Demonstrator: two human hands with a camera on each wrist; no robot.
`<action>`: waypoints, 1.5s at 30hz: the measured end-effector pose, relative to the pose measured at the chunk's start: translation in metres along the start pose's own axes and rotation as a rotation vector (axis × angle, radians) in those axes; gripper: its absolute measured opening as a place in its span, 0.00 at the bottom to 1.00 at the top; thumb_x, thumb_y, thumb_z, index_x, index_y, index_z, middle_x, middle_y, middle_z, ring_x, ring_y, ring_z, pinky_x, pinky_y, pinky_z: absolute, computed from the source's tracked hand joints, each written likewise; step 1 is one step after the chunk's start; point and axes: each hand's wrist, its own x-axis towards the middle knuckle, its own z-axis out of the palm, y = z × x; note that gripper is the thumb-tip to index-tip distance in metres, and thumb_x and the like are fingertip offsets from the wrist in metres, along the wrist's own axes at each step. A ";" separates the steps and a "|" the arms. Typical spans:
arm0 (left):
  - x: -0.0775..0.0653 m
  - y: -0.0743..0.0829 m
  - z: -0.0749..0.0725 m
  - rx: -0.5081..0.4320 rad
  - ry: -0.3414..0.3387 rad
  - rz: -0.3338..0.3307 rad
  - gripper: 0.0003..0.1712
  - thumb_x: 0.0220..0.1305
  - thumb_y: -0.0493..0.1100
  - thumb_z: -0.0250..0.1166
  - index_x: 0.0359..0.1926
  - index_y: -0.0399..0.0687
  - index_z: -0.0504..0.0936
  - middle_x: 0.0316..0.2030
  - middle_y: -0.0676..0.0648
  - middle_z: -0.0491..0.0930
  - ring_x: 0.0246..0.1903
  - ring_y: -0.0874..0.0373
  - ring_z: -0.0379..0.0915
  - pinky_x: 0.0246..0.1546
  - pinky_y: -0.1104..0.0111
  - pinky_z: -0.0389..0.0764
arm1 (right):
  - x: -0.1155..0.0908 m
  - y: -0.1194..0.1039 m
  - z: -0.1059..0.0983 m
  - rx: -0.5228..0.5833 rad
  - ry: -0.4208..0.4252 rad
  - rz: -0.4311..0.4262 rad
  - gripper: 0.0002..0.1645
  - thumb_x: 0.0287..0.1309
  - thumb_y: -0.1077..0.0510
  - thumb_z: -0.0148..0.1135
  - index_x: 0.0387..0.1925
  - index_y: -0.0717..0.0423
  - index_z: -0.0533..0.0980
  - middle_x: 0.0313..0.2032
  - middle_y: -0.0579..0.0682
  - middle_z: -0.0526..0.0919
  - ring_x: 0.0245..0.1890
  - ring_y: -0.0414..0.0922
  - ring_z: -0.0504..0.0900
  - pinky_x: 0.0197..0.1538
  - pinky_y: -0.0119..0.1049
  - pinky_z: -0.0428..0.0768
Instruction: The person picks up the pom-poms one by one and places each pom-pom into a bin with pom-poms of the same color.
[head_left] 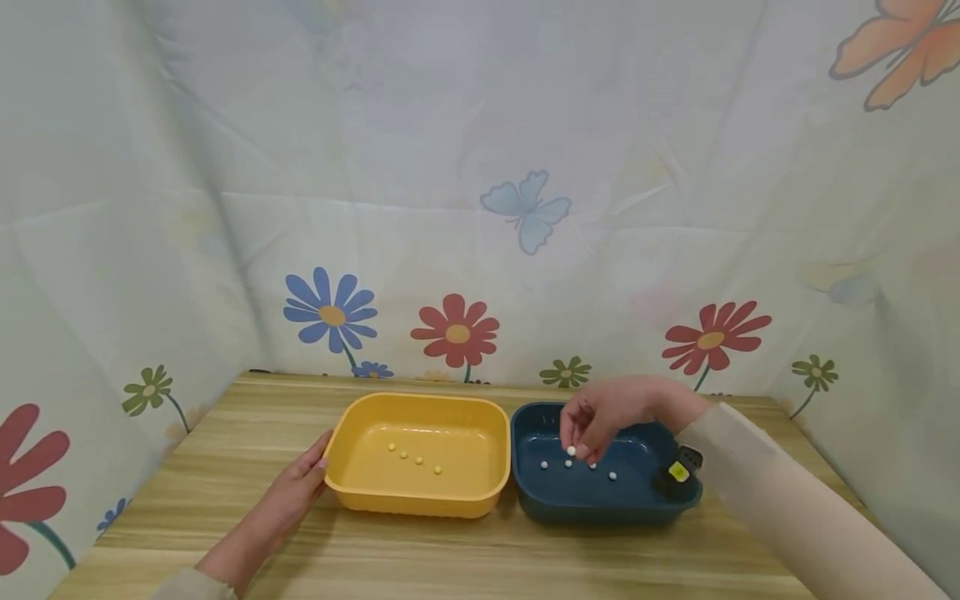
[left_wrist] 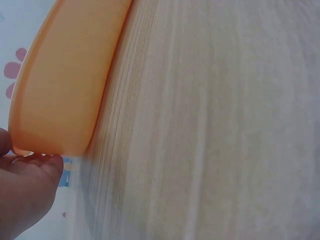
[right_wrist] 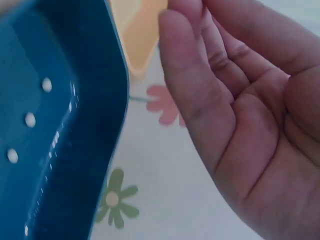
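Observation:
My left hand (head_left: pixel 295 481) grips the left end of a yellow plastic basin (head_left: pixel 420 505). In the left wrist view the thumb (left_wrist: pixel 5 142) is at the basin's rim and the fingers lie against its outer wall. My right hand (head_left: pixel 606 414) is over a dark blue basin (head_left: pixel 600 513), pinching a small white ball (head_left: pixel 572 451) at its fingertips. The right wrist view does not show that ball. Several more white balls (head_left: pixel 543 465) lie spread in a row on the blue basin's floor. Small yellow balls (head_left: pixel 419 460) form a slanting row inside the yellow basin.
Both basins stand side by side on a wood-grain table (head_left: pixel 225 467). A black device with a yellow label (head_left: pixel 679 472) is at my right wrist, above the blue basin's right end. Behind the table hangs a pale curtain (head_left: pixel 420 250) with flowers and butterflies.

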 end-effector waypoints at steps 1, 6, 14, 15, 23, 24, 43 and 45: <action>0.000 0.000 0.000 0.001 0.000 0.000 0.33 0.83 0.36 0.35 0.81 0.36 0.34 0.81 0.34 0.27 0.81 0.36 0.27 0.78 0.49 0.47 | 0.001 0.002 -0.004 -0.004 -0.005 0.021 0.07 0.66 0.64 0.65 0.42 0.64 0.79 0.29 0.42 0.85 0.32 0.36 0.85 0.49 0.34 0.90; 0.000 0.000 0.000 -0.003 -0.001 0.005 0.33 0.83 0.36 0.35 0.81 0.36 0.34 0.81 0.34 0.28 0.81 0.36 0.27 0.78 0.49 0.47 | 0.006 0.013 -0.016 -0.025 0.009 0.096 0.10 0.66 0.64 0.65 0.45 0.69 0.80 0.29 0.44 0.86 0.31 0.36 0.85 0.46 0.32 0.90; 0.000 -0.001 0.002 0.003 0.009 0.017 0.34 0.82 0.35 0.36 0.81 0.35 0.35 0.82 0.33 0.29 0.81 0.36 0.29 0.78 0.50 0.47 | 0.017 0.044 -0.028 -0.022 -0.020 0.317 0.07 0.65 0.64 0.65 0.43 0.63 0.82 0.30 0.46 0.85 0.29 0.37 0.82 0.40 0.26 0.87; 0.000 -0.001 0.002 0.004 0.009 0.018 0.34 0.82 0.36 0.36 0.81 0.35 0.35 0.82 0.33 0.30 0.81 0.36 0.29 0.78 0.50 0.47 | 0.018 0.048 -0.029 -0.019 -0.024 0.341 0.06 0.65 0.64 0.65 0.43 0.63 0.82 0.29 0.45 0.85 0.29 0.37 0.82 0.40 0.26 0.87; 0.001 -0.001 0.002 -0.010 0.001 0.014 0.34 0.83 0.36 0.35 0.81 0.36 0.34 0.82 0.34 0.27 0.81 0.36 0.27 0.78 0.50 0.46 | 0.027 0.077 -0.036 0.028 -0.075 0.525 0.04 0.68 0.63 0.63 0.40 0.56 0.83 0.29 0.45 0.86 0.28 0.36 0.83 0.37 0.22 0.85; 0.001 -0.001 0.002 -0.007 0.002 0.014 0.34 0.83 0.36 0.35 0.81 0.36 0.34 0.82 0.34 0.28 0.81 0.36 0.27 0.78 0.50 0.46 | 0.028 0.079 -0.036 0.032 -0.083 0.541 0.05 0.68 0.64 0.63 0.39 0.55 0.84 0.28 0.45 0.85 0.27 0.35 0.83 0.36 0.22 0.85; -0.001 0.000 0.002 0.021 0.006 0.007 0.33 0.83 0.36 0.34 0.81 0.36 0.34 0.81 0.33 0.29 0.81 0.36 0.28 0.78 0.49 0.47 | 0.035 0.111 -0.026 0.002 -0.155 0.629 0.12 0.67 0.67 0.61 0.30 0.50 0.82 0.30 0.44 0.84 0.31 0.36 0.83 0.44 0.26 0.83; -0.001 0.000 0.001 0.018 0.007 0.008 0.34 0.83 0.36 0.34 0.81 0.36 0.34 0.81 0.32 0.29 0.81 0.36 0.28 0.78 0.49 0.47 | 0.034 0.110 -0.025 -0.001 -0.162 0.634 0.13 0.67 0.67 0.61 0.30 0.49 0.82 0.30 0.44 0.84 0.32 0.36 0.83 0.44 0.26 0.83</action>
